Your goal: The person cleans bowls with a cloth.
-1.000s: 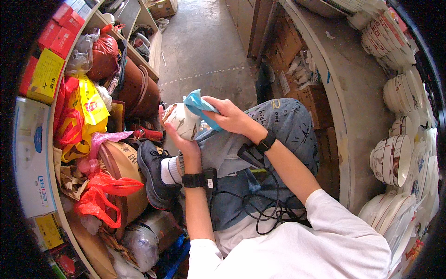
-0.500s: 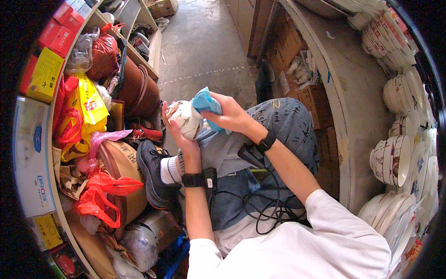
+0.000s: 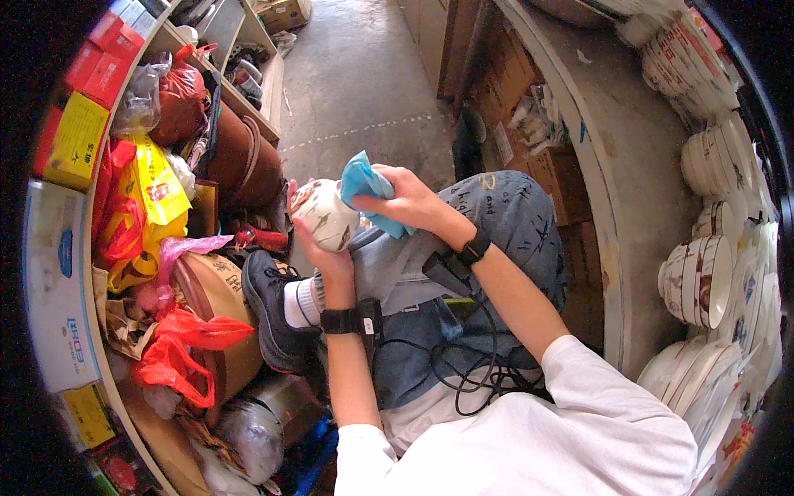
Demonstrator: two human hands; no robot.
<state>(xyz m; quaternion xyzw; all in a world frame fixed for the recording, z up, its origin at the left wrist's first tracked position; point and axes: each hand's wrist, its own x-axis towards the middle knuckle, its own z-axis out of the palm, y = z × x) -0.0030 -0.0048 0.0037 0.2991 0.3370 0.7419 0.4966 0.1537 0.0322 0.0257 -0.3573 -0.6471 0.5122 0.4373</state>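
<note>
White bowl point(image 3: 331, 217) with brown markings sits between the person's two hands, in front of the body; which way its mouth faces cannot be told. Beyond the bowl runs a grey concrete floor point(image 3: 356, 78). Well to the right of the bowl stands a long grey shelf slab point(image 3: 624, 165), bearing stacks of patterned white bowls point(image 3: 695, 283) at its far edge. Nearer the wearer than the bowl is a white short-sleeved shirt point(image 3: 529, 438), and just right of the bowl rises a knee in blue jeans point(image 3: 521, 231) marked with dark lettering. Left of the bowl, toward the wearer, is a tan jar point(image 3: 219, 285); farther left, a long white carton point(image 3: 58, 281) stands on end. A yellow plastic bag point(image 3: 157, 186) hangs left of the bowl, and a red plastic bag point(image 3: 186, 347) lies lower, against the jar. Below the bowl, slightly left, is a dark lace-up shoe point(image 3: 269, 306). The left hand point(image 3: 329, 260) cups the bowl's left and near sides, thumb in front, fingers around the far edge. The right hand point(image 3: 405, 198) has its fingers clamped on a folded blue cloth point(image 3: 365, 182) against the bowl's right side.
</note>
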